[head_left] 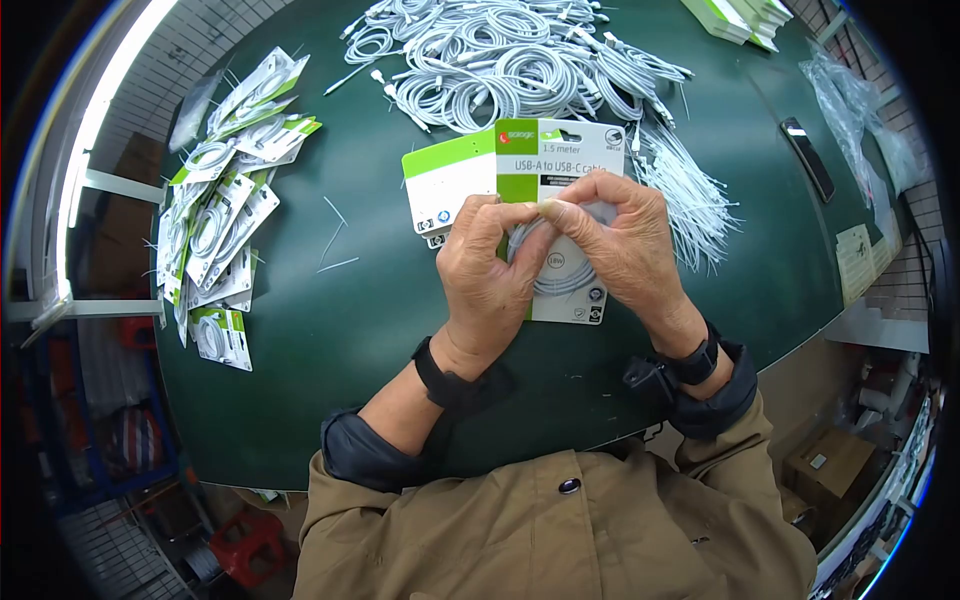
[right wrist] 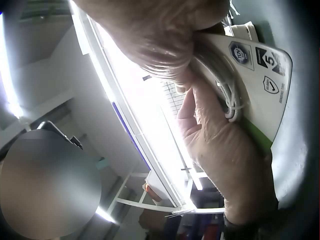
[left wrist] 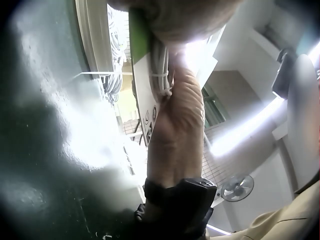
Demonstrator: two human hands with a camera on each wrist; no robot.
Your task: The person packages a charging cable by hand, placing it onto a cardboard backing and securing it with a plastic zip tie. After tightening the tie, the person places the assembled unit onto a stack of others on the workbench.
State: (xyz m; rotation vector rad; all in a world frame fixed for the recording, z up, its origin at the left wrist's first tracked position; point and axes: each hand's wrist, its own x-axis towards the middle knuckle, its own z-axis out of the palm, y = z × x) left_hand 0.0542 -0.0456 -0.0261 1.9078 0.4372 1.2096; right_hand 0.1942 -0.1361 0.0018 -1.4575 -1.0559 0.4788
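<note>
Over the table, a white and green printed card [head_left: 518, 186], marked USB-A to USB-C cable, carries a coiled white USB cable [head_left: 572, 283]. My left hand [head_left: 485, 265] comes from the left with thumb and index finger pinched at the upper part of the coil. Opposite it, my right hand [head_left: 630, 240] has curled fingers at the same spot, its fingertips meeting the left ones. A thin white tie [left wrist: 97, 73] sticks out beside the card in the left wrist view. The right wrist view shows another tie [right wrist: 235, 106] around the coil. Fingers hide the exact point of the pinch.
More printed cards [head_left: 448, 185] lie just behind this one. Coiled cables [head_left: 500, 75] heap at the back, with a bundle of white ties [head_left: 685, 195] to their right. Carded cables [head_left: 215, 215] pile up at left. A phone [head_left: 808, 160] and plastic bags [head_left: 860, 115] lie right.
</note>
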